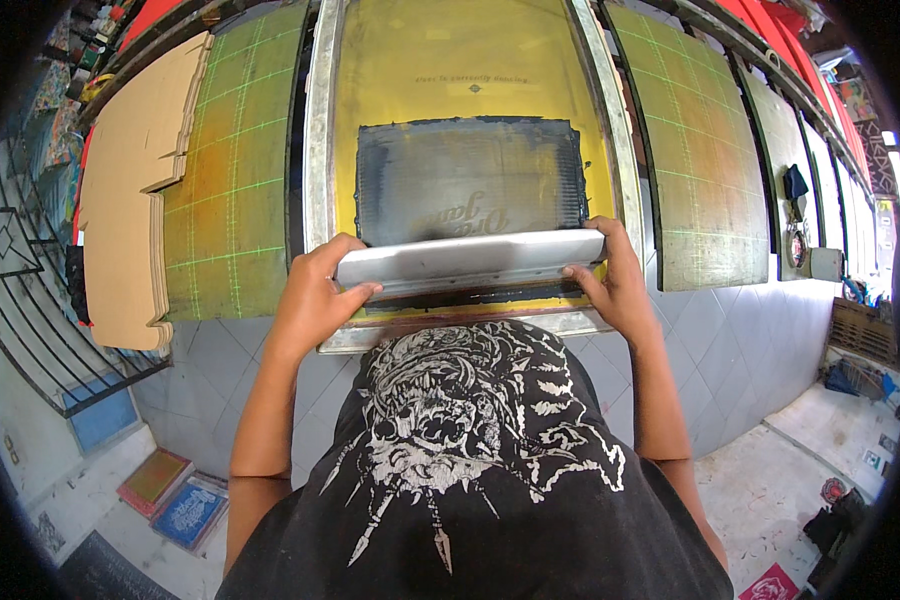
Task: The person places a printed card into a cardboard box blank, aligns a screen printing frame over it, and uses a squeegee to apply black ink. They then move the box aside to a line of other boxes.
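Head view, looking down at a screen-printing station

- Squeegee (470, 260): long, pale grey handle, lying crosswise at the near end of the screen; dark ink shows along its lower edge, where the blade meets the mesh.
- Left hand (315, 295): fingers curled over the left end of the squeegee, thumb on the near face — clamped on it.
- Right hand (615, 280): fingers wrapped over the right end of the squeegee, thumb below — likewise clamped on it.
- Printing screen (465, 90): yellow mesh in a metal frame, running away from the person; a dark inked rectangle (468, 180) covers its middle, with a faint reversed design in it. The squeegee sits just at the near edge of that rectangle.
- Metal frame (322, 150): silver, worn, its near rail just under the hands.
- Green pallets: one to the left (235, 190) and one to the right (700, 160) of the screen, both with pale grid lines and orange-brown staining; more pallets trail off toward the upper right.
- Stack of cardboard sheets (130, 200): tan, beside the left pallet.
- Black shirt (470, 470): the person's own, with a white skull graphic, filling the lower middle.
- Tiled bench front (760, 340): grey, diagonal tiles, below the pallets.
- Small framed screens (175, 495): one red-edged, one blue, lying on the floor at lower left
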`<move>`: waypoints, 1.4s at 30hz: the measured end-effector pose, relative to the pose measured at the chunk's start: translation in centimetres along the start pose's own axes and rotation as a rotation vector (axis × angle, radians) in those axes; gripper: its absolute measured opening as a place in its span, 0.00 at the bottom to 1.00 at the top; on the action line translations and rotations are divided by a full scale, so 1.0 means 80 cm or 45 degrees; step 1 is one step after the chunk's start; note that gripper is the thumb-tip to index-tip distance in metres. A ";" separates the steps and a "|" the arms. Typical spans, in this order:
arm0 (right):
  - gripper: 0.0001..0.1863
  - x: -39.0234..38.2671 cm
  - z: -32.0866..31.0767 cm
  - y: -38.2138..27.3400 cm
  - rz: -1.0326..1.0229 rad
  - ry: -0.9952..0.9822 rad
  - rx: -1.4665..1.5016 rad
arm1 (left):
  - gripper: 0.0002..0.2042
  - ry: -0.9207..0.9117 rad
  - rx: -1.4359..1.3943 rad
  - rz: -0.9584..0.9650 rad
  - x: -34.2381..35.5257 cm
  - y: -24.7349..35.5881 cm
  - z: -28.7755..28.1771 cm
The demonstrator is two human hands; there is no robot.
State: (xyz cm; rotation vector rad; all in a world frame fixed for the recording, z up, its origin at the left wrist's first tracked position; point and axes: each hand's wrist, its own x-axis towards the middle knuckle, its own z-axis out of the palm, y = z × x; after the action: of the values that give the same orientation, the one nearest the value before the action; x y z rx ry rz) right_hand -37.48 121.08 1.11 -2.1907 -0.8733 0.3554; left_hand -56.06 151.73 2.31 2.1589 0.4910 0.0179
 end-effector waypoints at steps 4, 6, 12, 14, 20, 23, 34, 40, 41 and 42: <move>0.27 -0.016 -0.002 0.000 0.010 -0.043 -0.001 | 0.14 -0.021 -0.021 0.041 -0.013 0.003 0.001; 0.27 -0.018 -0.004 -0.003 0.015 -0.046 0.002 | 0.15 -0.028 -0.013 0.050 -0.012 0.003 0.001; 0.28 0.026 -0.006 0.011 -0.013 -0.061 -0.008 | 0.16 -0.045 0.038 -0.013 0.033 -0.006 -0.006; 0.30 0.052 -0.011 0.016 -0.087 -0.062 -0.045 | 0.16 -0.046 0.059 0.007 0.060 -0.009 -0.011; 0.31 0.138 -0.019 0.046 -0.252 0.070 -0.131 | 0.18 0.144 0.146 0.306 0.154 -0.033 -0.025; 0.30 0.192 -0.025 0.056 -0.346 0.118 -0.163 | 0.18 0.081 0.233 0.291 0.202 -0.022 -0.044; 0.22 0.140 -0.022 0.046 -0.339 0.255 -0.187 | 0.15 0.217 0.185 0.351 0.137 -0.007 -0.019; 0.26 0.089 -0.017 0.024 -0.360 0.109 -0.515 | 0.18 0.277 0.535 0.553 0.083 -0.005 0.020; 0.26 0.088 -0.018 0.017 -0.370 0.089 -0.596 | 0.18 0.283 0.551 0.620 0.082 -0.003 0.021; 0.26 0.089 -0.021 0.016 -0.376 0.076 -0.607 | 0.19 0.250 0.552 0.611 0.082 -0.001 0.018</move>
State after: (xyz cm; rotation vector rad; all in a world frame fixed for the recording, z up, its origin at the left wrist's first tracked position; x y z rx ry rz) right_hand -30.87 124.44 1.46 -2.4282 -1.3334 -0.0738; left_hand -49.80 152.96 0.31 2.6720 0.0732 0.4272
